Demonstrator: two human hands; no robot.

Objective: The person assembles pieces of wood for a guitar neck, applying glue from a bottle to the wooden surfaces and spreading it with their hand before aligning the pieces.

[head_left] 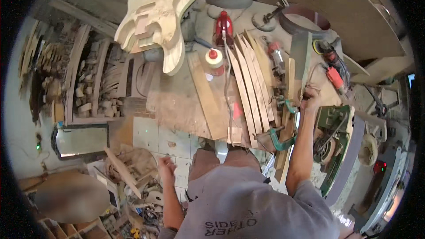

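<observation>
My right hand (311, 96) reaches over the right side of the workbench (179, 106). Its fingers are curled beside the lower end of a grey-green board (302, 59); what they hold is too small to make out. Close by, a green clamp (291, 106) and a larger green clamp (281, 140) sit on a long wooden piece (290, 124) at the bench's edge. My left hand (167, 169) hangs away from the bench in a loose fist, with nothing visible in it. Several pale wooden strips (252, 79) lie side by side on the bench, left of the clamps.
A white bottle with a red cap (214, 59) and a red corded tool (224, 28) stand behind a flat plank (207, 99). An unfinished guitar body (161, 13) looms at the upper left. Green machinery (334, 141) stands at right; shelves of offcuts (88, 77) line the left.
</observation>
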